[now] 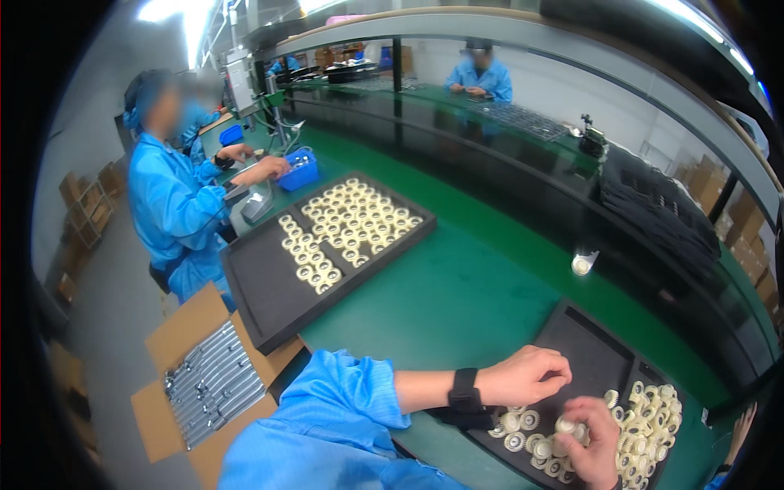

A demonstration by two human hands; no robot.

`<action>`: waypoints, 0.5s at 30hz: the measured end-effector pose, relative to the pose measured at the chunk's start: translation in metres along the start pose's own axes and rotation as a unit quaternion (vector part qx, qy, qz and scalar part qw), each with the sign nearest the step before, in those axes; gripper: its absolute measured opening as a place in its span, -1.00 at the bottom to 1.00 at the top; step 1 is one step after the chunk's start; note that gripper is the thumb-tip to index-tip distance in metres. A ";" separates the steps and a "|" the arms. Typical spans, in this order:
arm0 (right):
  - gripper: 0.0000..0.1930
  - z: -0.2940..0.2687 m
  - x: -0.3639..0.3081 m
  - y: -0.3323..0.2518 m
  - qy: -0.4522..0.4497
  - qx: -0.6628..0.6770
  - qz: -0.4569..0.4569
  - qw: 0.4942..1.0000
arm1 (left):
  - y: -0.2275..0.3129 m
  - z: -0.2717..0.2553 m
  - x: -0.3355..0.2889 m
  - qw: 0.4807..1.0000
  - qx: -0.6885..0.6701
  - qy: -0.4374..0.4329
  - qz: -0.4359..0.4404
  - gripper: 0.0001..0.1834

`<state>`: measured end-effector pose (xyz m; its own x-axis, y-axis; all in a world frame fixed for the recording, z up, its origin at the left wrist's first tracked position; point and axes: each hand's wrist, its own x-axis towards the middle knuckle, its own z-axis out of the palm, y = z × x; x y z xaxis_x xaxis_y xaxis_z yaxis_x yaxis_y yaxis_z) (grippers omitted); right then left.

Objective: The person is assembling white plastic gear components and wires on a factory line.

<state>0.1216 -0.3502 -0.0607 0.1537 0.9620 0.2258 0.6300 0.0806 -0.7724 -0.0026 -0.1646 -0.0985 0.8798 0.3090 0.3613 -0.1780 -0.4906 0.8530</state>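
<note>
My left hand, its arm in a blue sleeve with a black wristband, hangs above the near black tray. Its fingers are curled together; whatever they hold, if anything, is hidden. Lower and to the right, my right hand pinches a cream plastic gear between thumb and fingers. Loose cream gears are heaped in the tray's right part. More gears lie under and beside my hands.
A larger black tray with rows of gears lies ahead left. One cream part rests on the green table. At left stands an open carton of metal tubes. A co-worker reaches near a blue bin; another hand shows far right.
</note>
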 end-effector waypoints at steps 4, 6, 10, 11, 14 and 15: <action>-0.63 -0.001 -0.001 0.003 0.121 -0.045 -0.061 0.990 | 0.008 0.004 -0.002 0.997 -0.044 -0.056 -0.005 -0.81; -0.61 0.001 -0.002 0.002 0.148 -0.121 -0.104 0.976 | 0.015 0.004 -0.003 0.989 -0.082 -0.123 -0.023 -0.75; -0.57 0.008 -0.001 -0.002 0.138 -0.177 -0.125 0.966 | 0.007 0.007 -0.004 0.995 -0.042 -0.082 0.046 -0.69; -0.57 0.013 0.000 0.004 0.152 -0.174 -0.131 0.964 | 0.008 0.007 -0.005 0.995 -0.042 -0.083 0.046 -0.69; -0.56 0.017 -0.002 0.010 0.155 -0.181 -0.138 0.961 | 0.007 0.009 -0.006 0.992 -0.064 -0.095 0.044 -0.66; -0.55 0.017 -0.003 0.011 0.145 -0.189 -0.139 0.961 | 0.005 0.009 -0.006 0.992 -0.051 -0.100 0.052 -0.65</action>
<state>0.1153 -0.3482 -0.0795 0.1094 0.7995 0.5906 0.9007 0.1716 -0.3992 -0.0047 -0.1757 -0.1000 0.9223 0.0886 0.3763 -0.3072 -0.4227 0.8526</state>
